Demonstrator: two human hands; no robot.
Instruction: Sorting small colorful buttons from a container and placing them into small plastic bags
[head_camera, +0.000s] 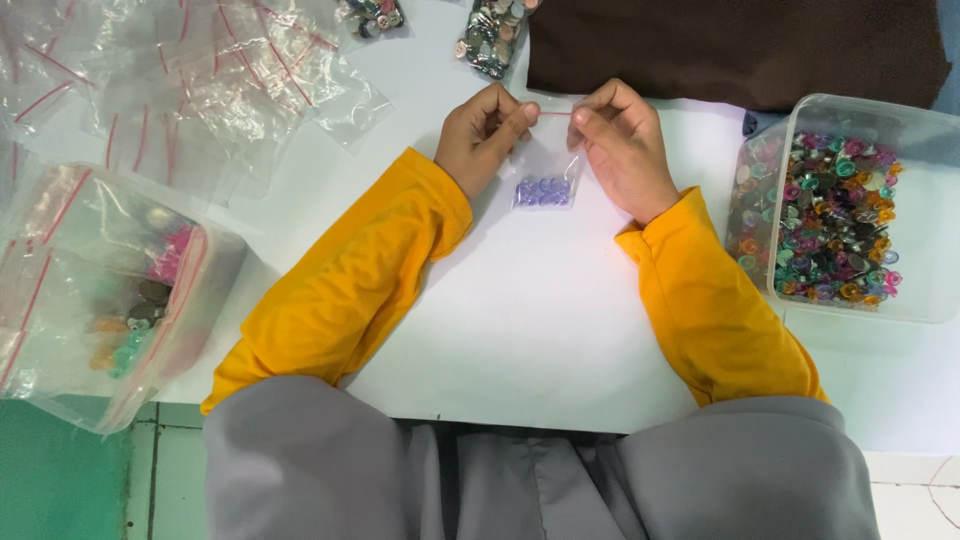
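Both hands pinch top edge of small clear bag (546, 180), left hand (484, 135) at one end, right hand (622, 145) at other. Purple buttons (543, 191) inside, bag hanging low over white table (520, 310). Clear tub (850, 210) of mixed buttons at right.

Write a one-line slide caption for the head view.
Left hand and right hand pinch the top of a small clear bag of purple pieces, beside a tub of coloured pieces.
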